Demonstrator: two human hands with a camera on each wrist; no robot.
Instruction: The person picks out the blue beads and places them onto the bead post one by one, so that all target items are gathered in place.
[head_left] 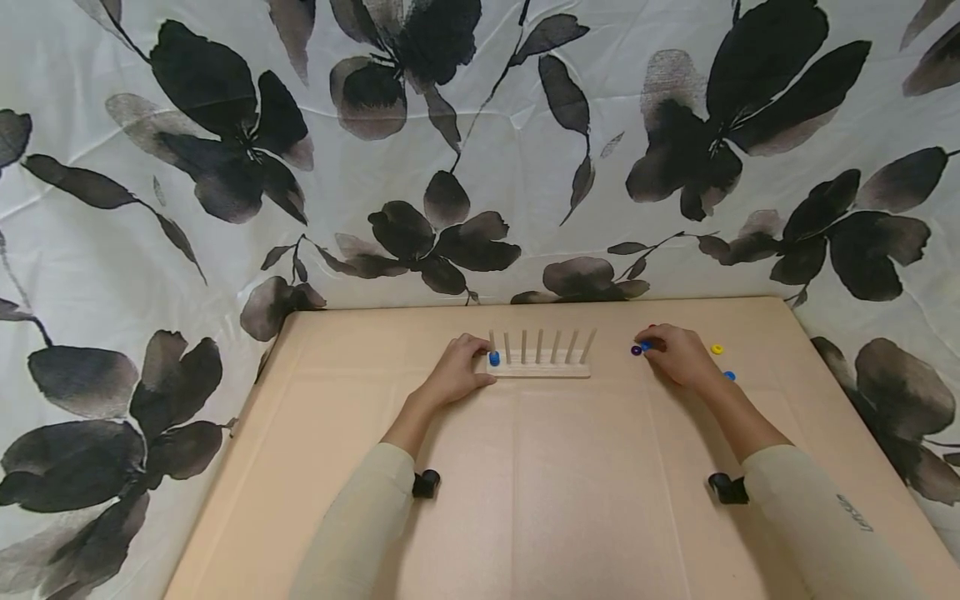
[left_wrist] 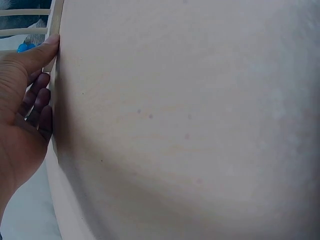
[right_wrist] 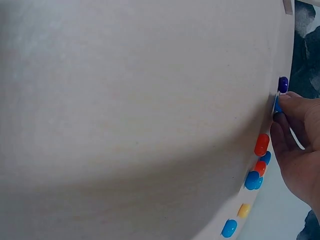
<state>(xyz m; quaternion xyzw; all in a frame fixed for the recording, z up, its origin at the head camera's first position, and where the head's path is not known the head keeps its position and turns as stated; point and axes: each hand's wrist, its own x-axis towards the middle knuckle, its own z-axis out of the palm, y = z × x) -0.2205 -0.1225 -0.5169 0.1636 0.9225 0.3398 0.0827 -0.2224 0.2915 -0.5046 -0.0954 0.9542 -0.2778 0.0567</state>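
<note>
Early going, by the look of it: peg rack [head_left: 540,372] held at its left end by left hand [head_left: 461,365], one of seven pegs [head_left: 556,347] carrying a blue stack [head_left: 494,359] (count unclear), six bare. Right of rack, right hand [head_left: 678,354] pinches one blue bead [right_wrist: 278,105]. Loose, likewise right of rack: one purple bead [right_wrist: 283,84], two red beads [right_wrist: 261,144], one yellow bead [right_wrist: 244,210], four other blues [right_wrist: 229,228] visible.

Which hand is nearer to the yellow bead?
The right. The right hand is just left of the yellow bead in the head view, pinching a blue bead; the left hand is much farther left, gripping the peg rack's left end.
</note>
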